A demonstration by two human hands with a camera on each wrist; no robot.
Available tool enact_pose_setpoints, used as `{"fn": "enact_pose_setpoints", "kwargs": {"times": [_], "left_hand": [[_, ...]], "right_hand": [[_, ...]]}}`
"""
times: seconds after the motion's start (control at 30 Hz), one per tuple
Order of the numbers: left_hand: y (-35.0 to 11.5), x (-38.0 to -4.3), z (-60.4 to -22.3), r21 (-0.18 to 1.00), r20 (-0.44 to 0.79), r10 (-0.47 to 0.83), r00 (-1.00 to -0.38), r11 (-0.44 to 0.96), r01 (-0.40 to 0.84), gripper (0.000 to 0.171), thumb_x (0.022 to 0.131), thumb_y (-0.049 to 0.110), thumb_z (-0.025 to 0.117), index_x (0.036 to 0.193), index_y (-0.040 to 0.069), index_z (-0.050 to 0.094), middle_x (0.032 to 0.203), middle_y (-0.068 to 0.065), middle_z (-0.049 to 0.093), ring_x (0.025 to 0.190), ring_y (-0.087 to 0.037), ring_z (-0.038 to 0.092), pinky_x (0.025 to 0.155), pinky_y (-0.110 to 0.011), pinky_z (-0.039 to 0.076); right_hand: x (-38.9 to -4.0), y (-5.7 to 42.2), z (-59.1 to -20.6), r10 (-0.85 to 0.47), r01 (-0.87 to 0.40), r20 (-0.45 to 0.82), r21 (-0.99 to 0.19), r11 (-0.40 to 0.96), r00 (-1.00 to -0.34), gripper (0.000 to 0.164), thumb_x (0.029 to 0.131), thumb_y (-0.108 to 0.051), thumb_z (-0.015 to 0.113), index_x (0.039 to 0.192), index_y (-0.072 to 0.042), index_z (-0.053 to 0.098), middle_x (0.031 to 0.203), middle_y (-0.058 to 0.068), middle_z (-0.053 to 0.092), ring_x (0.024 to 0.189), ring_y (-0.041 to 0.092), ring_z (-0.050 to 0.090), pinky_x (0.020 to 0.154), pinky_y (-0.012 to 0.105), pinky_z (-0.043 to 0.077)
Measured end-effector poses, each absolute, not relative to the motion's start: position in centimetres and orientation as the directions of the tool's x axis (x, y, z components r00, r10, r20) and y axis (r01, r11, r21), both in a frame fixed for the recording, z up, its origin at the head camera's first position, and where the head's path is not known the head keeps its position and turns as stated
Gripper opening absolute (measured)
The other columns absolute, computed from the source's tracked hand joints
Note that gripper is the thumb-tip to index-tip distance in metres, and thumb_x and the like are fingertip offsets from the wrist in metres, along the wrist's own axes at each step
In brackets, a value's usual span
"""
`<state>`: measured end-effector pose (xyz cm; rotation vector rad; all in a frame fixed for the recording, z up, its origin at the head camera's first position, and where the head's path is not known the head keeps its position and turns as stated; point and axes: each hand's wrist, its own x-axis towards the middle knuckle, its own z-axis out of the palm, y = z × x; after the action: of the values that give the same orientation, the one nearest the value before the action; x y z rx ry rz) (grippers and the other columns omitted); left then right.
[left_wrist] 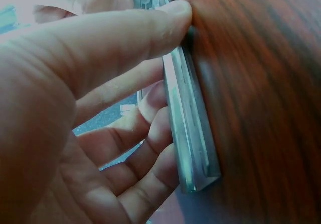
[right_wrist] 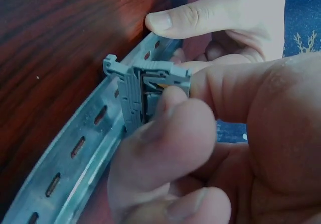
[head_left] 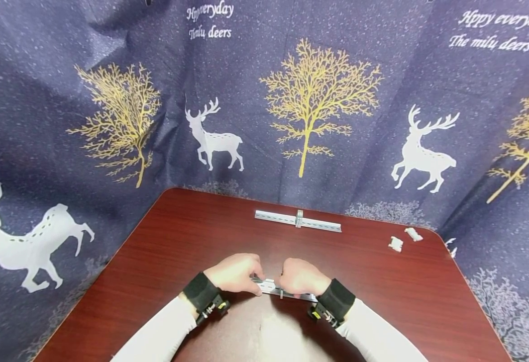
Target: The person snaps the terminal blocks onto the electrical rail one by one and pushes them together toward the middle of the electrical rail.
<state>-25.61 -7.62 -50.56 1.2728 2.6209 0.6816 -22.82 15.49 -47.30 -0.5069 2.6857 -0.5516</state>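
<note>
1. The grey block (right_wrist: 131, 91) stands crosswise on the slotted metal rail (head_left: 268, 286), its hooked end jutting past one long edge. From here I can't tell whether it is fully seated.
2. That rail is at the near part of the tabletop (head_left: 201, 226), right in front of the person. Its long axis runs left to right, with the right end slanting a little toward the body.
3. The relation that matters, to my eye, is block across rail: the block's length lies athwart the slots, and the right hand is the nearer one to it, with the left farther along the same rail.
4. The right hand (head_left: 304, 277) has its fingers bent in close, pinching the block between thumb and finger.
5. The left hand (head_left: 237, 273) grips the rail toward its left end, thumb on one side and curled fingers on the other; a short stretch of rail pokes out beyond them.
6. Farther back lies a second rail (head_left: 323, 224), roughly parallel, with grey clips (head_left: 299, 218) standing across its middle.
7. Off to the right, near the far corner, two white pieces (head_left: 396, 244) lie close together but apart.
8. Behind everything hangs a deer-print curtain (head_left: 255, 75).
</note>
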Motion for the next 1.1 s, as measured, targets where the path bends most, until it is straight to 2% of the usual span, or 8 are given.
{"fn": "enact_pose_setpoints", "kwargs": {"times": [0.13, 0.3, 0.57, 1.1], "left_hand": [[-7.6, -25.6, -50.6, 0.455, 0.062, 0.777, -0.627, 0.537, 0.710, 0.016, 0.082, 0.023, 0.097, 0.094, 0.017, 0.089, 0.085, 0.005, 0.065, 0.074, -0.004, 0.048, 0.066, -0.022, 0.042], [-7.5, -25.6, -50.5, 0.456, 0.062, 0.777, -0.626, 0.536, 0.710, 0.016, 0.082, 0.022, 0.097, 0.094, 0.017, 0.089, 0.086, 0.004, 0.066, 0.074, -0.004, 0.048, 0.066, -0.022, 0.042], [-7.6, -25.4, -50.4, 0.451, 0.066, 0.783, -0.619, 0.530, 0.718, 0.016, 0.083, 0.022, 0.097, 0.094, 0.016, 0.088, 0.085, 0.003, 0.065, 0.075, -0.004, 0.048, 0.066, -0.022, 0.042], [-7.6, -25.5, -50.3, 0.450, 0.058, 0.783, -0.619, 0.533, 0.717, 0.017, 0.084, 0.023, 0.097, 0.097, 0.015, 0.089, 0.086, 0.005, 0.065, 0.075, -0.004, 0.048, 0.067, -0.022, 0.042]], "right_hand": [[-22.7, 15.5, -47.5, -0.409, -0.281, -0.243, -0.430, 0.858, -0.880, 0.043, 0.094, -0.023, 0.068, 0.052, -0.020, 0.060, 0.042, -0.008, 0.051, 0.039, 0.011, 0.054, 0.048, 0.029, 0.037], [-22.5, 15.5, -47.5, -0.392, -0.268, -0.234, -0.429, 0.863, -0.890, 0.043, 0.093, -0.024, 0.069, 0.051, -0.020, 0.059, 0.041, -0.009, 0.049, 0.038, 0.010, 0.050, 0.047, 0.028, 0.033], [-21.9, 15.3, -47.6, -0.373, -0.253, -0.226, -0.426, 0.869, -0.900, 0.038, 0.092, -0.020, 0.068, 0.054, -0.020, 0.063, 0.042, -0.009, 0.051, 0.037, 0.010, 0.053, 0.044, 0.028, 0.031], [-21.4, 15.4, -48.1, -0.365, -0.245, -0.203, -0.450, 0.859, -0.908, 0.035, 0.089, -0.019, 0.070, 0.055, -0.019, 0.062, 0.043, -0.010, 0.049, 0.039, 0.009, 0.048, 0.044, 0.028, 0.031]]}}
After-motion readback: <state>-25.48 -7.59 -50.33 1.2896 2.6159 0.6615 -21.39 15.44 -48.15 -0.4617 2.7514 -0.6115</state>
